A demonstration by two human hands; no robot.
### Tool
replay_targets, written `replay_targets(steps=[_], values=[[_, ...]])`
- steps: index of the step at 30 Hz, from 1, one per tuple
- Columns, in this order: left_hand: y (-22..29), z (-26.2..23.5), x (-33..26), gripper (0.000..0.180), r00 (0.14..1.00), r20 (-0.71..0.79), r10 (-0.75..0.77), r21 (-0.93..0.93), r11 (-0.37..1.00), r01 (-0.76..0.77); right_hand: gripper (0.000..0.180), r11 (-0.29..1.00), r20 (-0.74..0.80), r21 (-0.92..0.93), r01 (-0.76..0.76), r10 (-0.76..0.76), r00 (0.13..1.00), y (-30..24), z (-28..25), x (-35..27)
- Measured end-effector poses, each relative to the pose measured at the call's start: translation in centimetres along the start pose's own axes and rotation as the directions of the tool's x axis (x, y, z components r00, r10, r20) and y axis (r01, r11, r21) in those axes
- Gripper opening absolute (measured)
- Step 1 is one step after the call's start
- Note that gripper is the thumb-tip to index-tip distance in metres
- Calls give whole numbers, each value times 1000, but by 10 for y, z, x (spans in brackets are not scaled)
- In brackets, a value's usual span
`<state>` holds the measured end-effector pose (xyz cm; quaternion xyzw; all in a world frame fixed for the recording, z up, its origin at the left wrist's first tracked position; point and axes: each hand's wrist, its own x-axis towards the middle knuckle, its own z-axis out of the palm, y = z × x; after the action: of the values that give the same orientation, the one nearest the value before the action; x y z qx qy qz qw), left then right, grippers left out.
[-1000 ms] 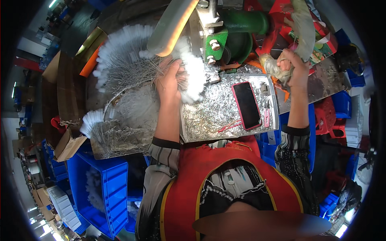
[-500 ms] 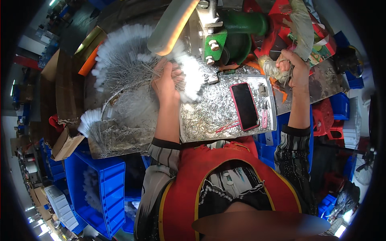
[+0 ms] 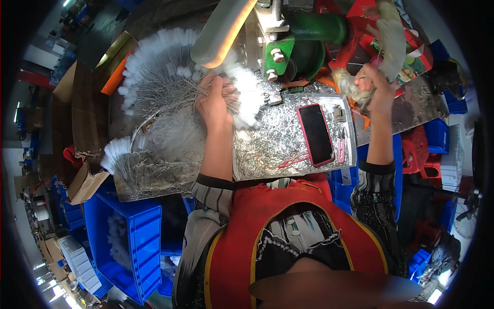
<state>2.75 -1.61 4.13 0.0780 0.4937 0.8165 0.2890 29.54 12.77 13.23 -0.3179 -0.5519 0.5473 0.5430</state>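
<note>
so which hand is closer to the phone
Left, narrowly. The left hand grips white-tipped wire stems up and to the left of the red-cased phone. The right hand is raised on a wrapped lever handle, up and right of it.
</note>
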Motion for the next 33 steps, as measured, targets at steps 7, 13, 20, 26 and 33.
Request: replay_targets(steps=[7, 13, 20, 26, 33], values=[[1, 0, -2, 41, 997, 77, -2, -66, 998, 7, 10, 999, 62, 16, 47, -48, 997, 40, -20, 5], [-5, -10, 4, 44, 999, 51, -10, -162, 987, 18, 10, 993, 81, 34, -110, 107, 991, -1, -1, 6], [-3, -2, -1, 42, 1000, 1, -25, -125, 992, 25, 21, 989, -27, -60, -137, 136, 990, -8, 5, -2], [-4, -5, 1, 43, 1000, 4, -18, -144, 989, 19, 21, 990, 20, -78, -118, 120, 993, -19, 8, 1], [0, 5, -3, 43, 1000, -14, -8, -79, 997, 6, 19, 996, 37, -37, 85, -84, 996, 34, -3, -5]])
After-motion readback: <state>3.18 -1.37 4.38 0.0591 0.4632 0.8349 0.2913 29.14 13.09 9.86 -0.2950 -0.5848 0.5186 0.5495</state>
